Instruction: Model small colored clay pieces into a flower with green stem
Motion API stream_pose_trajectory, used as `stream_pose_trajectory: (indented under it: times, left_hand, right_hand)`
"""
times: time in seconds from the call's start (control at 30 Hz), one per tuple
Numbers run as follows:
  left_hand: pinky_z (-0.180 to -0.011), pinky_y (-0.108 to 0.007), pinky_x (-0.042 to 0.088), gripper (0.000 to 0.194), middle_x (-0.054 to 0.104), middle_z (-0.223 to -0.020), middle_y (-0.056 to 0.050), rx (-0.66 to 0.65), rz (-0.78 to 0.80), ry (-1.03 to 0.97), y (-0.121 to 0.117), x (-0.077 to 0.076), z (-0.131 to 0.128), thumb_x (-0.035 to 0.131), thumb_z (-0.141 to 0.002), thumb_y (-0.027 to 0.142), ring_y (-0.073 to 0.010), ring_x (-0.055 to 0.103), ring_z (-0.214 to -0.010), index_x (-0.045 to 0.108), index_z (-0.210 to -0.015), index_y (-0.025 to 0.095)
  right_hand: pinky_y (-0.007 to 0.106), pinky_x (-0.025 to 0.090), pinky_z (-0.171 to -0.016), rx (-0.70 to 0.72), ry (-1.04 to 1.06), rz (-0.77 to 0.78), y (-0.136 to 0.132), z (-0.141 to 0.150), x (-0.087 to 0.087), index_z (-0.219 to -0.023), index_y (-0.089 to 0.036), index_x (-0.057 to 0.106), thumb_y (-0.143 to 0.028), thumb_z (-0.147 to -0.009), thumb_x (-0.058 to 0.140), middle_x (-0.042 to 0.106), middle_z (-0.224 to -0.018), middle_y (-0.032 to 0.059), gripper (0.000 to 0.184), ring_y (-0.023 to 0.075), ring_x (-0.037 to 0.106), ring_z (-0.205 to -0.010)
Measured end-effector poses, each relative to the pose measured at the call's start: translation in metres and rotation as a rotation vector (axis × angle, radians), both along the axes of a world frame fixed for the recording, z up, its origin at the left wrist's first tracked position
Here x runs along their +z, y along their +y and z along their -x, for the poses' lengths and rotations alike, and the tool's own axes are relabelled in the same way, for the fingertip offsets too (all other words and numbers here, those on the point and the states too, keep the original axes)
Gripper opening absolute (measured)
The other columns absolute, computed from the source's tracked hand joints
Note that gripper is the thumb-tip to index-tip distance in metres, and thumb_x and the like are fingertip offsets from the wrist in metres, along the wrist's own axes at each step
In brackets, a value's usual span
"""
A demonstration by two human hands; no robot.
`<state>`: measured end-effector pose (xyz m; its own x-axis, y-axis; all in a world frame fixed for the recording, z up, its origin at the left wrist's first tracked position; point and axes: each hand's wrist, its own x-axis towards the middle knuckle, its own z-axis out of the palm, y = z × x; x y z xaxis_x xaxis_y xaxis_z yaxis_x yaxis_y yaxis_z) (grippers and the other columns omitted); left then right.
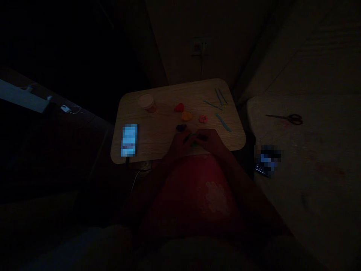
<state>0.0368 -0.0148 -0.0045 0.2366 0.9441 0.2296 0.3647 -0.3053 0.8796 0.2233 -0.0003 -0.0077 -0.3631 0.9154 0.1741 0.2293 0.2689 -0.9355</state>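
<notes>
In dim light my left hand (180, 143) and my right hand (210, 140) meet at the near edge of a small wooden table (163, 145). Their fingers are curled together around a green lump (193, 143) that looks like modelling clay, mostly hidden by them. Just beyond my left hand lies a dark purple piece (181, 127). Farther back are an orange piece (186, 116), a red piece (179, 108) and a pink flower-like ring (203, 119). To the right rests a blue plastic knife (223, 122).
Several thin blue sticks (213, 105) lie at the table's back right. A lidded tub (147, 103) stands back left, a lit phone (129, 140) front left. Scissors (295, 119) and a blurred-out device (266, 161) lie on the pale surface at right. A wall socket (199, 47) is behind.
</notes>
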Motion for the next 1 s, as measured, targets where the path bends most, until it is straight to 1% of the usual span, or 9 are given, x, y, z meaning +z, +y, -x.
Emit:
stream_pose_trajectory:
  times: [0.17,0.3,0.47,0.57,0.67,0.73,0.83,0.9,1.0]
  left_hand:
    - [-0.062,-0.029,0.044,0.04,0.062,-0.068,0.0,0.108,0.019,-0.068,0.004,-0.007,0.004,0.063,-0.095,0.055,-0.016,0.053,-0.065,0.065,-0.075,0.02]
    - [-0.057,-0.028,0.04,0.046,0.055,-0.06,0.002,0.061,0.024,-0.065,0.004,-0.004,0.006,0.067,-0.093,0.056,-0.0141,0.048,-0.059,0.06,-0.066,0.02]
    - [-0.053,-0.028,0.037,0.054,0.051,-0.056,0.003,0.031,0.04,-0.062,0.001,-0.003,0.004,0.068,-0.09,0.065,-0.0133,0.046,-0.057,0.061,-0.062,0.02]
    - [-0.054,-0.03,0.041,0.058,0.059,-0.063,0.0,0.093,0.018,-0.146,-0.002,-0.004,0.005,0.062,-0.09,0.076,-0.0154,0.052,-0.06,0.069,-0.075,0.021]
    - [-0.063,-0.033,0.049,0.063,0.064,-0.077,-0.004,0.225,-0.078,-0.252,-0.001,-0.001,0.015,0.039,-0.1,0.077,-0.0177,0.058,-0.068,0.071,-0.097,0.022]
    - [-0.076,-0.035,0.053,0.049,0.067,-0.092,-0.006,0.346,-0.218,-0.162,0.004,0.002,0.024,0.055,-0.098,0.069,-0.0202,0.062,-0.083,0.068,-0.104,0.022]
    - [-0.097,-0.042,0.051,0.042,0.067,-0.116,-0.011,0.237,-0.31,0.166,0.014,0.003,0.034,0.074,-0.09,0.052,-0.0271,0.062,-0.106,0.067,-0.119,0.022]
    - [-0.104,-0.047,0.048,0.037,0.066,-0.121,-0.012,0.157,-0.304,0.313,0.02,0.0,0.037,0.073,-0.091,0.042,-0.03,0.06,-0.113,0.067,-0.122,0.021]
    - [-0.102,-0.047,0.048,0.022,0.069,-0.114,-0.011,0.163,-0.273,0.357,0.027,-0.006,0.042,0.065,-0.096,0.031,-0.0292,0.06,-0.108,0.07,-0.115,0.021]
  right_hand:
    - [0.027,0.033,-0.058,0.029,0.027,0.02,-0.003,0.004,0.005,-0.075,-0.02,0.061,-0.053,-0.084,0.078,0.053,-0.067,-0.0038,0.037,0.0117,0.043,-0.063]
    - [0.028,0.03,-0.057,0.035,-0.022,-0.021,-0.003,0.002,0.003,-0.063,-0.021,0.054,-0.051,-0.087,0.074,0.047,-0.06,-0.0044,0.044,0.0117,0.041,-0.06]
    - [0.028,0.033,-0.058,0.035,0.074,-0.01,-0.004,-0.001,0.002,-0.065,-0.021,0.055,-0.053,-0.084,0.078,0.05,-0.063,-0.0038,0.043,0.0123,0.044,-0.062]
    - [0.027,0.032,-0.055,-0.066,0.194,0.1,-0.003,0.0,0.002,-0.066,-0.023,0.053,-0.057,-0.076,0.083,0.049,-0.063,-0.004,0.047,0.0123,0.043,-0.06]
    - [0.027,0.034,-0.053,-0.218,0.357,0.21,0.0,0.001,-0.001,-0.07,-0.024,0.051,-0.065,-0.075,0.081,0.05,-0.064,-0.0035,0.051,0.0127,0.043,-0.058]
    - [0.028,0.035,-0.053,-0.261,0.405,0.23,0.002,0.002,-0.003,-0.073,-0.025,0.053,-0.069,-0.076,0.079,0.052,-0.065,-0.0027,0.052,0.0134,0.044,-0.058]
    - [0.029,0.04,-0.057,-0.229,0.374,0.192,0.003,0.003,-0.008,-0.08,-0.025,0.058,-0.069,-0.078,0.078,0.057,-0.071,-0.0005,0.048,0.0148,0.049,-0.062]
    - [0.03,0.044,-0.061,-0.208,0.337,0.157,0.003,0.003,-0.012,-0.085,-0.025,0.061,-0.065,-0.081,0.076,0.062,-0.078,0.0012,0.044,0.0161,0.054,-0.067]
    - [0.031,0.048,-0.064,-0.22,0.308,0.145,0.004,0.003,-0.019,-0.093,-0.026,0.06,-0.063,-0.083,0.073,0.065,-0.085,0.0031,0.04,0.0186,0.058,-0.073]
